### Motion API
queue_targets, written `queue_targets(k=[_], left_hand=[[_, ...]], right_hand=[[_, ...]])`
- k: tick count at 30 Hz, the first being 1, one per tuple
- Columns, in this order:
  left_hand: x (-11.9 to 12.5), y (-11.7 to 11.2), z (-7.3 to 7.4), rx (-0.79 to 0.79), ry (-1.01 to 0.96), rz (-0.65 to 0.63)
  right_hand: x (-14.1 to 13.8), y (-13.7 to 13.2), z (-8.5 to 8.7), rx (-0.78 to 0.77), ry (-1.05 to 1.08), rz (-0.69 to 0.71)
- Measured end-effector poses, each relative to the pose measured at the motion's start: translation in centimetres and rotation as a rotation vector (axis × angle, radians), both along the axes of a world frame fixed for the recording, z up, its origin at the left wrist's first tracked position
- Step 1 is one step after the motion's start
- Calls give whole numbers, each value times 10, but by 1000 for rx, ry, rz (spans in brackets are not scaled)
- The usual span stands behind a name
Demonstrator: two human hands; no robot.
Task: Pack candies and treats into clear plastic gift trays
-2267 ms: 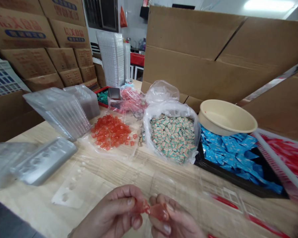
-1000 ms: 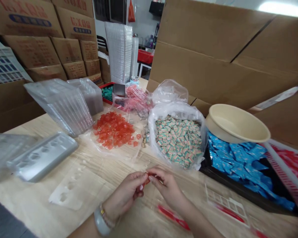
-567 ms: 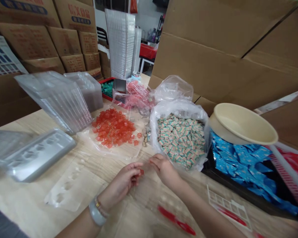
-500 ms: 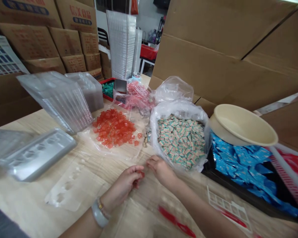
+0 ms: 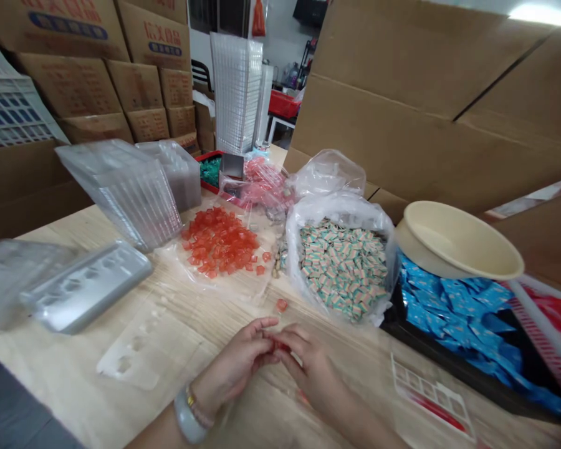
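Note:
My left hand (image 5: 243, 358) and my right hand (image 5: 306, 362) meet fingertip to fingertip low in the middle of the wooden table (image 5: 75, 368). Both pinch a small red wrapped candy (image 5: 279, 345) between them. A single red candy (image 5: 281, 305) lies on the table just beyond my fingers. Further back is a pile of red candies (image 5: 219, 242) on clear plastic. To its right stands a plastic bag of striped green and pink candies (image 5: 343, 265). A pale bracelet sits on my left wrist.
Clear plastic trays lie at left (image 5: 81, 287) and in stacks (image 5: 126, 190). A black tray of blue packets (image 5: 453, 305) holds a cream bowl (image 5: 458, 240). Red packets (image 5: 554, 312) lie far right. A clear compartment tray (image 5: 430, 399) is near right. Cardboard boxes (image 5: 430, 106) surround the table.
My hands drew apart over the table, then came back together and nearer to me, pinching a red candy. One red candy now lies on the table beyond them.

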State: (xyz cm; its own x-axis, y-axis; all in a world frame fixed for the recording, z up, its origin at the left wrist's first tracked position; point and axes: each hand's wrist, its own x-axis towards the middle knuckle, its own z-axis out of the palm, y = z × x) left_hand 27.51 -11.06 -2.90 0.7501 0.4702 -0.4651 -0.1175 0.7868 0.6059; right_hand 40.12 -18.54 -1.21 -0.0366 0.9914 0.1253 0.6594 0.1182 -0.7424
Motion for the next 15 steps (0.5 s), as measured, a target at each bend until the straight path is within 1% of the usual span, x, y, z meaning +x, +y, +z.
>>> queue_targets(k=[1, 2, 3, 5, 7, 8, 9, 11, 13, 15], left_hand=[[-2, -3, -3, 35, 43, -10], [-3, -5, -6, 108, 111, -10], [-5, -6, -10, 229, 194, -5], [-8, -7, -17, 596, 359, -4], [-9, -7, -22, 980, 457, -58], [-9, -7, -23, 1115, 479, -107], [-9, -8, -23, 1201, 495, -157], [-8, -9, -23, 1267, 531, -221], [-6, -10, -24, 1275, 554, -240], [-5, -11, -25, 1266, 563, -247]], right_hand=[[0, -6, -4, 13, -16, -14], [2, -10, -8, 34, -36, -40], [5, -12, -13, 59, -60, -84], [12, -8, -26, 103, -125, -195], [19, 5, -39, 121, -216, -269], [20, 13, -45, 115, -271, -279], [20, 21, -51, 98, -331, -274], [17, 34, -60, 50, -454, -238], [12, 40, -65, 2, -554, -201], [9, 41, -66, -45, -602, -177]])
